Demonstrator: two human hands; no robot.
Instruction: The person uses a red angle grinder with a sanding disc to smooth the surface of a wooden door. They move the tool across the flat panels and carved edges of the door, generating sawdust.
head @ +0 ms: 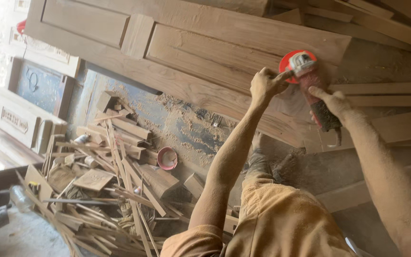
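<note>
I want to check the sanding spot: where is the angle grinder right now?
In the head view, upper right: the angle grinder is held in both hands, left hand and right hand, against the wooden door panel.

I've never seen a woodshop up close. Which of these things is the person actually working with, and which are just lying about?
In use:
left hand
right hand
angle grinder with red disc guard
panelled wooden door

Lying about:
heap of wood offcuts
small red bowl
sawdust on the floor
planks

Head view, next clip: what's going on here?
A person is working an angle grinder with a red guard against a wooden door panel. The right hand grips its body; the left hand steadies the head end. Sawdust coats both arms. A heap of wood offcuts and a small red bowl lie nearby.
</note>
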